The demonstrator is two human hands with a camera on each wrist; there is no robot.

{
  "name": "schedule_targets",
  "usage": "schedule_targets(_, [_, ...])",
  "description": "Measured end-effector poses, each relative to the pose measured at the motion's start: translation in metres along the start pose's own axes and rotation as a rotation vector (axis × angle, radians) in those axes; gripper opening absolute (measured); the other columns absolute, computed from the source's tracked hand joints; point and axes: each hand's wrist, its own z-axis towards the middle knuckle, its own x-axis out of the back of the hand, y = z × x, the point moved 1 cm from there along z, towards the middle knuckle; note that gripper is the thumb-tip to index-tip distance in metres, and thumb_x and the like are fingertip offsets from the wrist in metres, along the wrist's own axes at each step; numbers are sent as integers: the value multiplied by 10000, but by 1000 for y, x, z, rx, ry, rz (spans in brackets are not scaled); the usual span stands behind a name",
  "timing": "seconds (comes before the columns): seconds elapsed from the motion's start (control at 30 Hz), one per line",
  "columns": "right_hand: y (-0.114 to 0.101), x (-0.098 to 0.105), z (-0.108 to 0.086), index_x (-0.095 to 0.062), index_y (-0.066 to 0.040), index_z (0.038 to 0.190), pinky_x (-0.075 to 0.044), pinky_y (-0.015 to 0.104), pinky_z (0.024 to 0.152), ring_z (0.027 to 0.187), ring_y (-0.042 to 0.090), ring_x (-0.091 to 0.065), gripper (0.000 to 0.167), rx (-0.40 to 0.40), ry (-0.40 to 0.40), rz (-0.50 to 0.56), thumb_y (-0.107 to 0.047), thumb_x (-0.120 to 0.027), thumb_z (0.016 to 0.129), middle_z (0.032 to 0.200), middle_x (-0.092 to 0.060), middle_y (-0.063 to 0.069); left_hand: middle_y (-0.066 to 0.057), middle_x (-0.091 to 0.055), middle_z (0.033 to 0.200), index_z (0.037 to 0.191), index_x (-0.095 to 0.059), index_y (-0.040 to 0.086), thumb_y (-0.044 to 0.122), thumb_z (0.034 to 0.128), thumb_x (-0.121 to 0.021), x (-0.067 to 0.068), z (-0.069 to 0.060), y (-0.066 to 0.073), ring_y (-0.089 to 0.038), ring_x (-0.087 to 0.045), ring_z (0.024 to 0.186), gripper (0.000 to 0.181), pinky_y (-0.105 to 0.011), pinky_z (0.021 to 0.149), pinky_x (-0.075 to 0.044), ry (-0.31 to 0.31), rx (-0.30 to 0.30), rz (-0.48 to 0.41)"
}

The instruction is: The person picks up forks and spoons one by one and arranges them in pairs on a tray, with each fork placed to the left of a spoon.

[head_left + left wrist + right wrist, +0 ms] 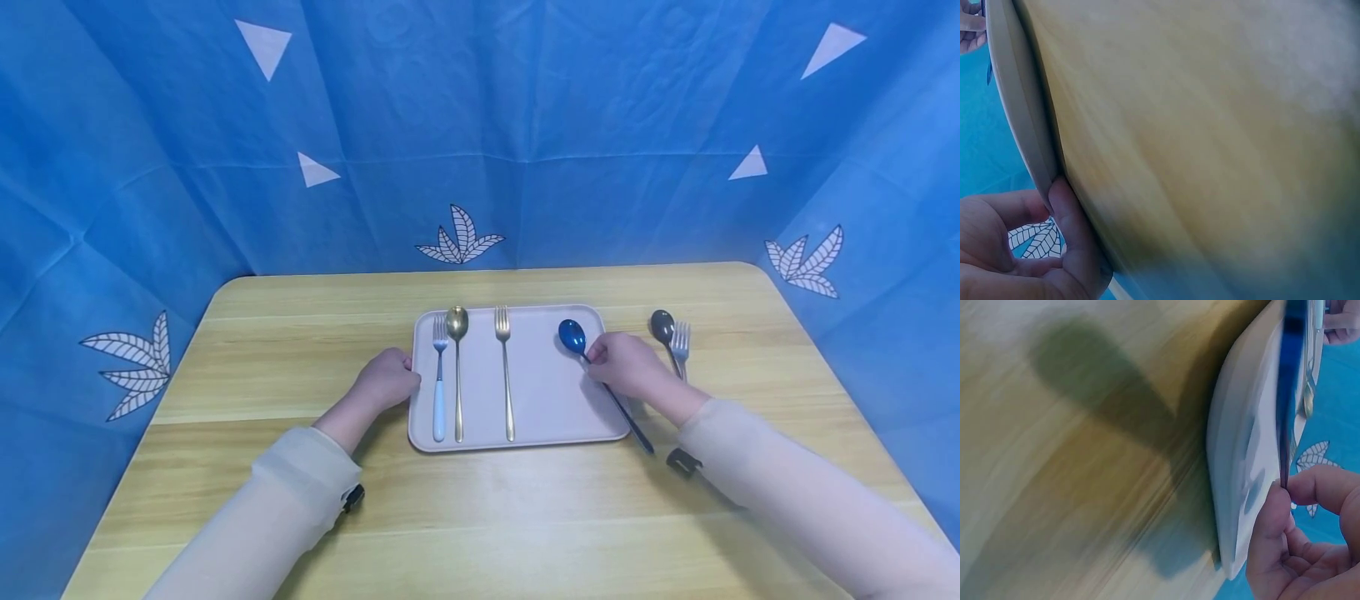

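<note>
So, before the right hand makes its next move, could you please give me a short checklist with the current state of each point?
1. Right hand has a grip on the blue spoon: ok, thumb and finger pinch its handle.
2. Left hand holds the tray: ok, it pinches the left rim.
3. Blue spoon wholly over the tray: not ok, in the head view its handle end reaches past the right edge.
4. Bare tray between the gold fork and blue spoon: ok.
5. Silver fork's whole handle in sight: not ok, the right arm covers its lower part.
</note>
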Motion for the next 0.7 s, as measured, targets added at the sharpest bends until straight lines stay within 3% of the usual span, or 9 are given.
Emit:
schedule_targets(0.2, [-9, -5, 4, -653, -1, 1007, -547, 344, 701, 808, 230, -647, 206, -2, -1, 7, -105, -708, 838, 960, -697, 131, -58, -431, 736, 773, -457, 74, 31, 772, -507, 0, 0, -1, -217, -441, 655, 66, -318, 561, -367, 5, -8, 11])
schedule_targets(0.7, [-25, -14, 16, -673, -13, 992, -545, 369, 733, 812, 235, -657, 199, 22, 33, 10, -138, -717, 844, 955, -705, 116, -34, -421, 678, 676, -434, 100, 28, 768, -504, -3, 4, -2, -192, -417, 591, 136, -304, 534, -356, 1, 1, 4])
